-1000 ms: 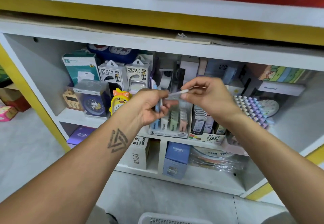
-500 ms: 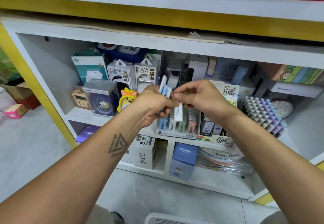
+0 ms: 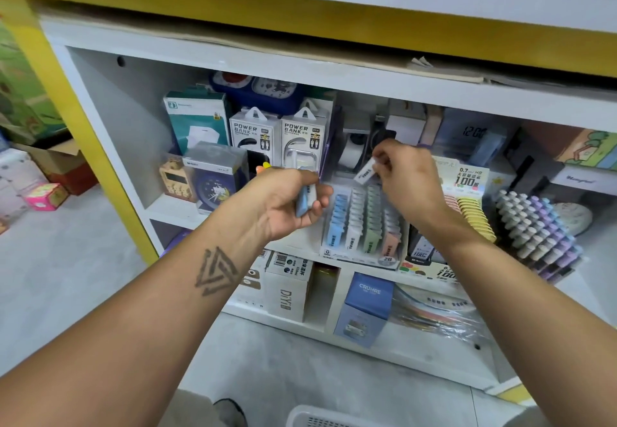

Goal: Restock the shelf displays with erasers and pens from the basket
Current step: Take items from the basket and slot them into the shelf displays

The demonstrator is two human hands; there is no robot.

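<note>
The right hand (image 3: pixel 405 181) has just pulled one white eraser (image 3: pixel 364 170) free and pinches it above the eraser display tray (image 3: pixel 362 226), ready to slot (left hand (image 3: pixel 287 202) grips the remaining erasers (image 3: pixel 306 200)).

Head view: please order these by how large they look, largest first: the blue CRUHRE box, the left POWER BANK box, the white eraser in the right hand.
1. Blue CRUHRE box, though it sits nearer the camera.
2. Left POWER BANK box, only slightly smaller-looking.
3. White eraser, clearly smallest, pinched by the right hand.
</note>
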